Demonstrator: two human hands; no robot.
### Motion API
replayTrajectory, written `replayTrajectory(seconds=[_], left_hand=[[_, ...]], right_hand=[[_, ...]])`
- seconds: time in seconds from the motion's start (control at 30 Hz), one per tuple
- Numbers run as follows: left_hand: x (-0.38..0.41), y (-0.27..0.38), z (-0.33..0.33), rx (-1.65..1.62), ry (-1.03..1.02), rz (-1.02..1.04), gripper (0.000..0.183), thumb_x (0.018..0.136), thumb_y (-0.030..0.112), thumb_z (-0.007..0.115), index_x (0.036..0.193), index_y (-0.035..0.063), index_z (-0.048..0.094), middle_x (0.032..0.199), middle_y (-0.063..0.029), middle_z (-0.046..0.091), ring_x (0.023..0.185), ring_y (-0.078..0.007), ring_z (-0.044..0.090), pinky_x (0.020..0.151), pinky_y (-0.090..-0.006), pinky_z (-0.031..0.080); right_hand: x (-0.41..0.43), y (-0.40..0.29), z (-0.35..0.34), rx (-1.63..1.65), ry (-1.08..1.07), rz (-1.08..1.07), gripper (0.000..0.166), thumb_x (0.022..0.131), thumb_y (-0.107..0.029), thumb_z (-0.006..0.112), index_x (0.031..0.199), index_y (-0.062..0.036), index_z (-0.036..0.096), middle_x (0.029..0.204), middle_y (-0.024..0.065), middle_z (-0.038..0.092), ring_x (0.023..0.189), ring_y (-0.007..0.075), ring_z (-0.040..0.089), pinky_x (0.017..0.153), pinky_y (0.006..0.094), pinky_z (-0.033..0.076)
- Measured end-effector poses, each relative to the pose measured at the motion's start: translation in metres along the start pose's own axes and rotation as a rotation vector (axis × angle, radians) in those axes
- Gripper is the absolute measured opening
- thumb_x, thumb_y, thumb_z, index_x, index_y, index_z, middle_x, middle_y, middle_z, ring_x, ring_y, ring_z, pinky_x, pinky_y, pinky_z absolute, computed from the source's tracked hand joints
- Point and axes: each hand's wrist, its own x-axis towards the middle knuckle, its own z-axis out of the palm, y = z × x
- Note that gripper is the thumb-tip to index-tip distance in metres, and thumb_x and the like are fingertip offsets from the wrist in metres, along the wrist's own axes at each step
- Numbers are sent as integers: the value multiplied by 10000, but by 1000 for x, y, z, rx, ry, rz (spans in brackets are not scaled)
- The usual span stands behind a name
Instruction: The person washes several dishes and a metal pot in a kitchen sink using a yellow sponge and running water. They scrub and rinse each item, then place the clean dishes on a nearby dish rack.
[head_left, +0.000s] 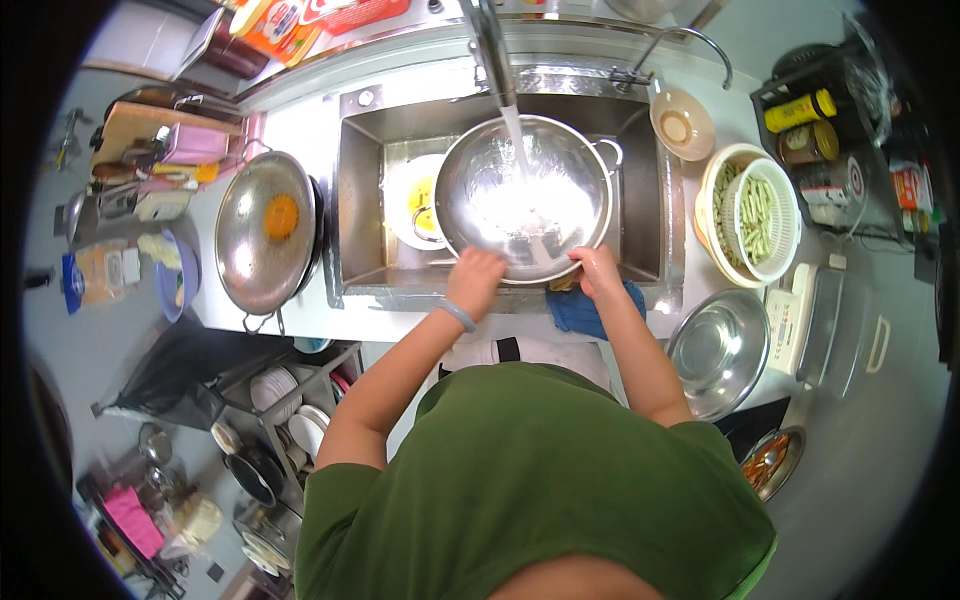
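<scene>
A two-handled steel wok (480, 172) rests tilted over the stainless-steel sink (637, 217). Water from the faucet (491, 60) runs into it. My left hand (477, 279), with a grey band at the wrist, is at the wok's near rim; its blurred fingers hide whether it grips. My right hand (598, 271) pinches the near right rim. Partly under the wok, in the sink, lies a white dish (401, 202) with something yellow in it. A blue cloth (577, 311) hangs on the sink's front edge beneath my right forearm.
Left of the sink stands another steel wok (247, 232). To the right are a beige bowl (694, 124), a white colander (787, 217) of cut green vegetables, a steel basin (694, 341) and a kitchen scale (781, 322). A dish rack (300, 394) stands below at left.
</scene>
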Motion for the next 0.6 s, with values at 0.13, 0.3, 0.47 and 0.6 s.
replayTrajectory(seconds=[0.13, 0.3, 0.47, 0.6], left_hand=[[-17, -22, -51, 76, 301, -469, 479, 696, 72, 604, 1167, 53, 521, 1212, -184, 515, 1145, -298, 482, 996, -406, 334], [5, -47, -123, -1005, -241, -1063, 760, 745, 338, 717, 1215, -141, 360, 948, -284, 607, 717, -336, 659, 588, -399, 561], [-13, -40, -126, -991, 102, -1037, 261, 774, 25, 493, 920, -188, 528, 645, -239, 601, 471, -300, 626, 384, -355, 517], [-18, -9, -128, -244, 378, -791, 157, 749, 10, 495, 864, -76, 557, 654, -249, 589, 581, -374, 615, 542, -442, 511]], right_hand=[[7, -6, -7, 47, -69, -68, 379, 722, 31, 586, 1091, 103, 539, 1020, 186, 607, 910, 276, 608, 784, 378, 499], [25, -24, 3, -118, -270, -32, 358, 808, -37, 614, 1135, 83, 532, 1049, 169, 611, 907, 245, 616, 770, 365, 511], [53, -12, 30, -351, -294, -144, 300, 854, -176, 614, 1058, 37, 557, 934, 119, 606, 765, 174, 581, 695, 318, 493], [78, 2, 26, -517, -207, -147, 253, 913, -249, 535, 1046, -34, 546, 852, 79, 582, 716, 132, 550, 630, 276, 462]])
